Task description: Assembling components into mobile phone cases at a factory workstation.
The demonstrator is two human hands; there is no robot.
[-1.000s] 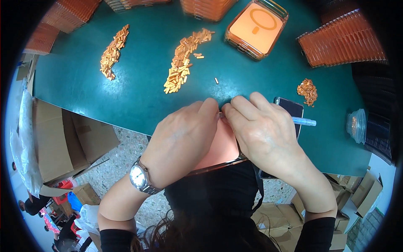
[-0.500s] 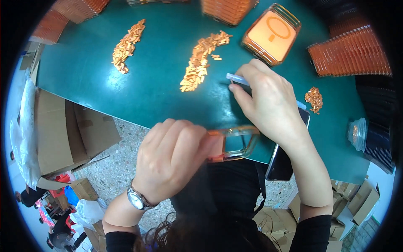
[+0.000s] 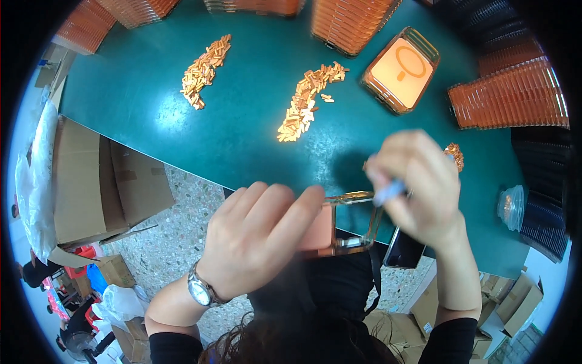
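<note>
Head view, looking down on a dark green tabletop (image 3: 242, 121). The left hand (image 3: 260, 239) has its grip closed on an orange phone case with a clear, copper-edged frame (image 3: 339, 227), thumb and fingers wrapped over its left half; the case is held in the air at the near edge of the tabletop, just in front of the person's dark clothing. A silver wristwatch (image 3: 200, 290) sits on the left wrist. The right hand (image 3: 418, 185), blurred, is raised just above and to the right of the case, its grip clenched round a small pale blue pen-like tool (image 3: 390, 192), whose tip cannot be made out. Below the right hand a dark rectangular phone (image 3: 403, 250) lies at the tabletop's near edge.

On the tabletop, well apart from the hands, lie two long heaps of small copper-coloured metal pieces, one at centre (image 3: 306, 100) and one further left (image 3: 205, 70). A smaller cluster of copper-coloured parts (image 3: 453, 155) shows just behind the right hand. A second orange case with a ring marking (image 3: 401, 70) lies flat toward the far right. Stacks of orange cases (image 3: 506, 100) stand along the far and right edges. A small clear plastic container (image 3: 511, 207) rests near the right edge. Brown cardboard boxes (image 3: 97, 182) stand on the speckled floor (image 3: 182, 212) at left.
</note>
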